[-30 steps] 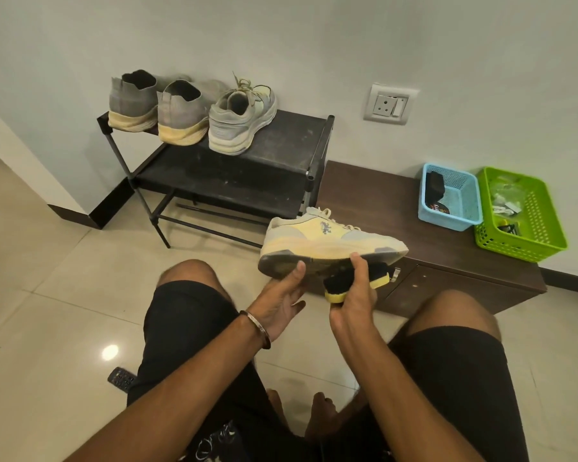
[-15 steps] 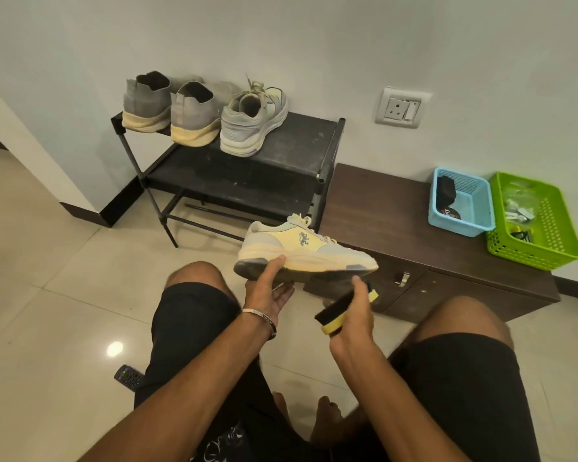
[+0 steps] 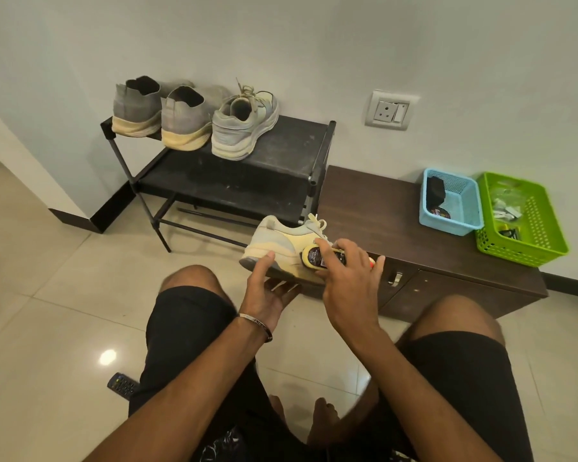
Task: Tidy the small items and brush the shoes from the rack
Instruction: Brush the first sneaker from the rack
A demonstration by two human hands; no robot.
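Black shorts [image 3: 187,331] cover the seated person's thighs nearest the camera. Left hand [image 3: 267,291] supports the cream-and-yellow sneaker [image 3: 281,243] from below, thumb curled up on the sole edge. Right hand [image 3: 347,278] grips a yellow-backed shoe brush [image 3: 317,256] pressed against the sneaker's side. Beyond, the dark wooden counter [image 3: 374,208] carries a blue plastic basket [image 3: 461,221] and a green plastic basket [image 3: 528,251]; three grey shoes [image 3: 181,121] sit on the black metal rack [image 3: 247,181]
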